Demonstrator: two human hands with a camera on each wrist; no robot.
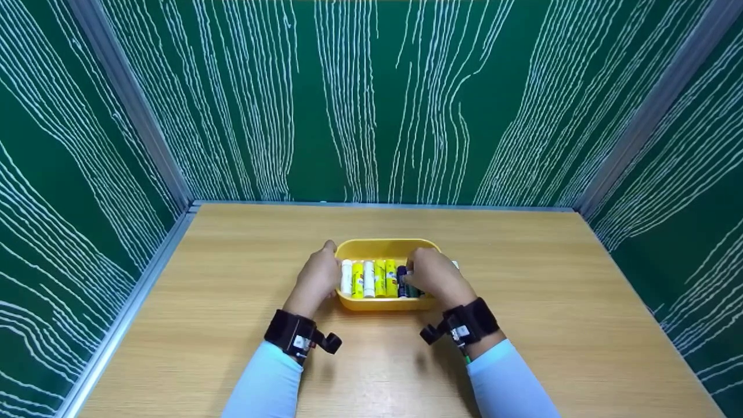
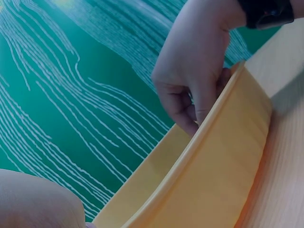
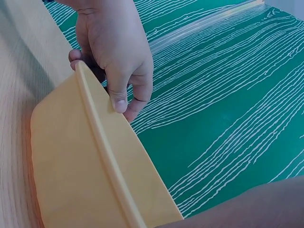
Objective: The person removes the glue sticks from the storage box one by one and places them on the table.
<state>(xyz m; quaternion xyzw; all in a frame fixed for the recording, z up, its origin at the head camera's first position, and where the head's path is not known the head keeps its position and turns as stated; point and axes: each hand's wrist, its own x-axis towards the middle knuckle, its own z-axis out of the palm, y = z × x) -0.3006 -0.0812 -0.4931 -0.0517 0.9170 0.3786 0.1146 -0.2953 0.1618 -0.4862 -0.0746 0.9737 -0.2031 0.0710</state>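
Observation:
A yellow plastic box (image 1: 386, 248) stands on the table, holding a row of glue sticks (image 1: 380, 278); the ones I can see are white, yellow and dark. My left hand (image 1: 317, 271) grips the box's left end; in the right wrist view that hand (image 3: 116, 52) has its thumb at the rim. Over the box's right end, my right hand (image 1: 438, 273) reaches in with bent fingers, beside the dark glue stick (image 1: 401, 280). In the left wrist view this hand (image 2: 194, 66) dips behind the near wall, which hides what the fingertips touch.
A small pale thing (image 1: 455, 265) shows just past the right hand. The wooden table (image 1: 261, 244) is bounded by green panels (image 1: 302, 116) with white wavy lines and metal frame bars (image 1: 136, 104). Each wrist wears a black strap (image 1: 290, 332).

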